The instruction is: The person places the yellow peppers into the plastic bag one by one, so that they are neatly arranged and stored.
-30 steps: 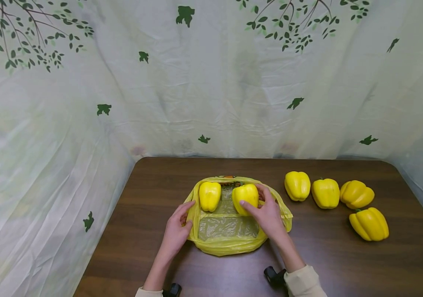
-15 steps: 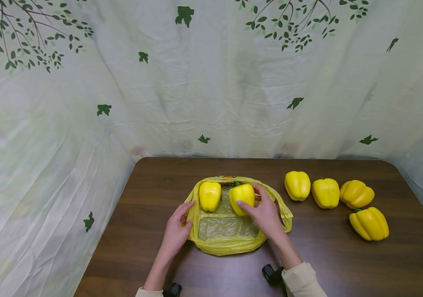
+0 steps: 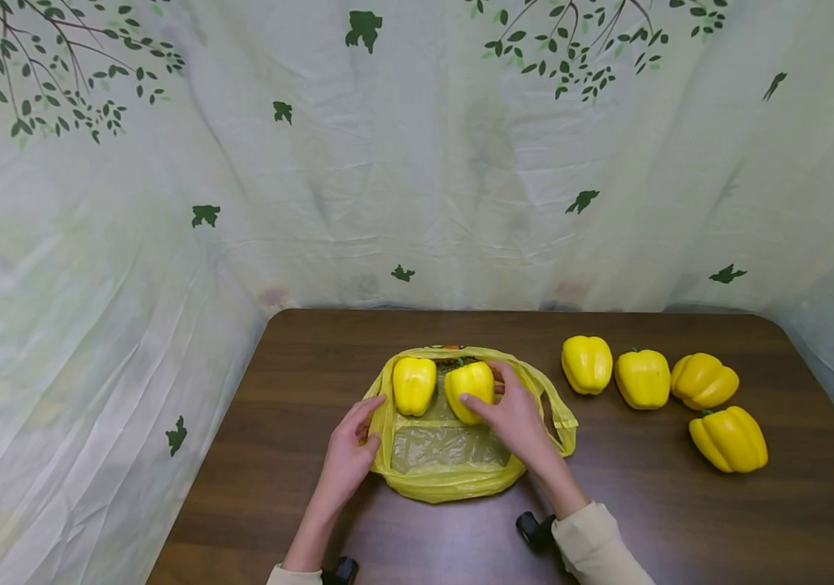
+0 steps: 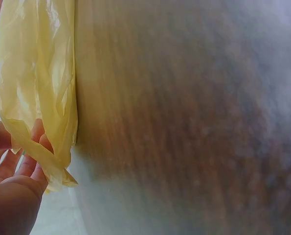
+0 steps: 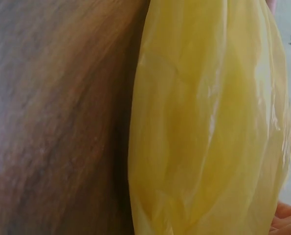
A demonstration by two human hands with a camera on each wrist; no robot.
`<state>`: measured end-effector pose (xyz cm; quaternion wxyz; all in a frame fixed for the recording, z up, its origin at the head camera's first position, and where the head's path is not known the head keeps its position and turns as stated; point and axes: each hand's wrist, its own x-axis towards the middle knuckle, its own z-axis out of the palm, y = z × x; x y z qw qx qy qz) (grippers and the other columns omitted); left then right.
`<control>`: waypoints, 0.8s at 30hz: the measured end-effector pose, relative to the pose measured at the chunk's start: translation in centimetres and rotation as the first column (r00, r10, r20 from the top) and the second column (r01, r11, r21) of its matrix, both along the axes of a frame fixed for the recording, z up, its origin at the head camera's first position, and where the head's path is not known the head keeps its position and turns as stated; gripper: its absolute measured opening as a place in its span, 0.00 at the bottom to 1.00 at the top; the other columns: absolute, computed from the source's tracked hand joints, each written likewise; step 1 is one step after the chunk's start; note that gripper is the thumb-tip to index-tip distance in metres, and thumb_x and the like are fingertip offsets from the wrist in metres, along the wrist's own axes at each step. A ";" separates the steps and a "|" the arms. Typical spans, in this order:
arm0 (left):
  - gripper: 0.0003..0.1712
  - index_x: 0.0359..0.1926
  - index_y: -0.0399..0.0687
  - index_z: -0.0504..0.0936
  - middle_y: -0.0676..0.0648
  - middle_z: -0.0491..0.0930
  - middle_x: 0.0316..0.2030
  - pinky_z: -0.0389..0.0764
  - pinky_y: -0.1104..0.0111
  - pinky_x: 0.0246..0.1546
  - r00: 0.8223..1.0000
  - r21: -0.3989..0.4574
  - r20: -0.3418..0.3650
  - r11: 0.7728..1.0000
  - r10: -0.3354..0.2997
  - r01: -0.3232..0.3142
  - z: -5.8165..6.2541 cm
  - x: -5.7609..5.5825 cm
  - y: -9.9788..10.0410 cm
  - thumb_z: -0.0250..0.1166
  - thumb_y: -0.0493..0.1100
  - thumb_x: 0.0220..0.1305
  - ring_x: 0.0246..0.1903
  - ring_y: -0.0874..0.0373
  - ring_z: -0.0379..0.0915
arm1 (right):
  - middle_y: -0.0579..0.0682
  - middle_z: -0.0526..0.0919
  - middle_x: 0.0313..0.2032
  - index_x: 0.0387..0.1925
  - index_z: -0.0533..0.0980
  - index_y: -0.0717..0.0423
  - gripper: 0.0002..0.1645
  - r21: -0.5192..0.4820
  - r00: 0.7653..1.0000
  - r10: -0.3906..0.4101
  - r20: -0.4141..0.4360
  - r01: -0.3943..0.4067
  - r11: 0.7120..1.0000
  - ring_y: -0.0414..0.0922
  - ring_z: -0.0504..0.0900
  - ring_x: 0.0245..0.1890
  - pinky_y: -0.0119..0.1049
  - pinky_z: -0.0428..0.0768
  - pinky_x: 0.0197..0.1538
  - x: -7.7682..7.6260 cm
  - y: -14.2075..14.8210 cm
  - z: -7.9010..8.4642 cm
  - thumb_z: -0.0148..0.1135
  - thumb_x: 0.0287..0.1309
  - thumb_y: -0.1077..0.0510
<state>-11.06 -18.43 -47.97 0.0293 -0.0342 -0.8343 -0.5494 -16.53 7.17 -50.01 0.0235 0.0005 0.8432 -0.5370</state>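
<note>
A yellow plastic bag (image 3: pixel 449 486) lies spread on the table with its mouth facing up. Inside, toward the back left, rests one yellow bell pepper (image 3: pixel 414 386). Just right of it, a second bell pepper (image 3: pixel 467 390) is held by my right hand (image 3: pixel 522 416), thumb in front and fingers around its right side. My left hand (image 3: pixel 349 448) holds the bag's left rim. In the left wrist view, fingers of that hand (image 4: pixel 15 193) curl through the bag's handle strip. The right wrist view is mostly filled by the bag's side (image 5: pixel 204 117), which hides the pepper.
To the right of the bag, several more yellow bell peppers (image 3: pixel 642 380) stand and lie on the brown wooden table (image 3: pixel 300 357). The nearest one (image 3: pixel 728 439) lies tilted on its side. A pale curtain printed with leaves (image 3: pixel 432 179) hangs behind the table.
My right hand has shifted slightly left with its bell pepper, bringing it closer to the other pepper in the bag. The left hand has stayed on the rim.
</note>
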 end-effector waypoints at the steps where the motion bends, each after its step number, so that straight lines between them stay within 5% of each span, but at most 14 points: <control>1: 0.31 0.62 0.31 0.74 0.36 0.72 0.60 0.72 0.49 0.56 1.000 0.001 0.002 1.000 -0.002 0.002 0.0 0.0 0.0 0.55 0.18 0.55 0.57 0.41 0.71 | 0.54 0.73 0.62 0.68 0.65 0.51 0.48 0.004 1.000 0.000 0.005 0.000 1.000 0.54 0.75 0.57 0.51 0.78 0.52 -0.1 -0.1 0.0 0.73 0.50 0.39; 24: 0.31 0.61 0.30 0.75 0.35 0.73 0.60 0.72 0.46 0.55 1.000 0.011 -0.014 1.000 0.006 -0.006 0.1 0.0 0.0 0.55 0.17 0.54 0.56 0.40 0.71 | 0.60 0.77 0.58 0.68 0.64 0.58 0.48 0.088 0.998 -0.051 0.022 0.049 0.995 0.54 0.77 0.55 0.50 0.77 0.51 -0.9 -1.8 0.0 0.72 0.52 0.41</control>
